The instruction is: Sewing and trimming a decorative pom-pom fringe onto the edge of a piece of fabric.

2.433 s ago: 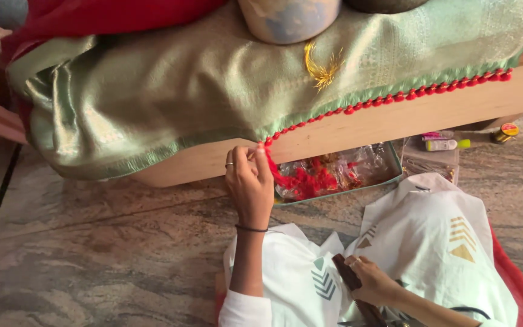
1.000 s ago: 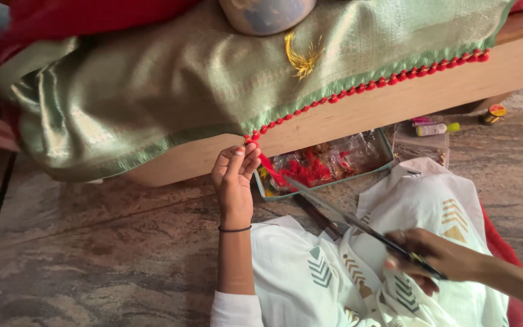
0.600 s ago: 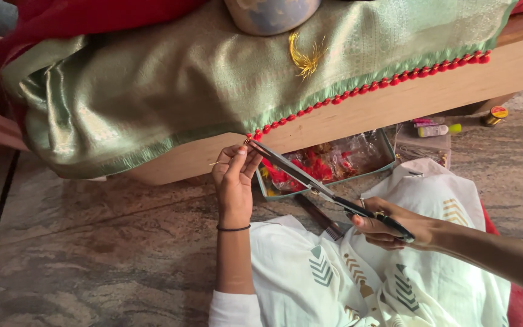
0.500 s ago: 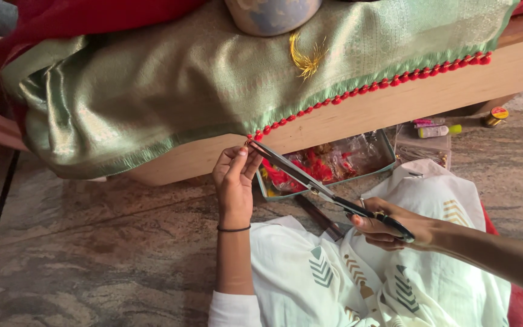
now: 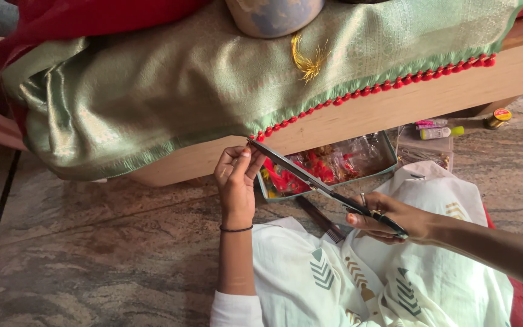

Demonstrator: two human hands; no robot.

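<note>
right hand point(image 5: 394, 219) holds scissors point(image 5: 310, 179) at left hand point(image 5: 236, 181), by green cloth point(image 5: 171, 91)

Left of the left hand point(image 5: 235, 184) the stone floor point(image 5: 92, 242) lies bare, so a hand could pass there freely. Above, the green cloth point(image 5: 152, 91) overhangs the bench point(image 5: 358, 115) edge and closes that way. The long scissors point(image 5: 316, 181) slant between both hands, barring the middle. Right of them a clear tray point(image 5: 334, 163) of red bits, probably touching the bench, and small bottles point(image 5: 437, 130) crowd the floor
</note>
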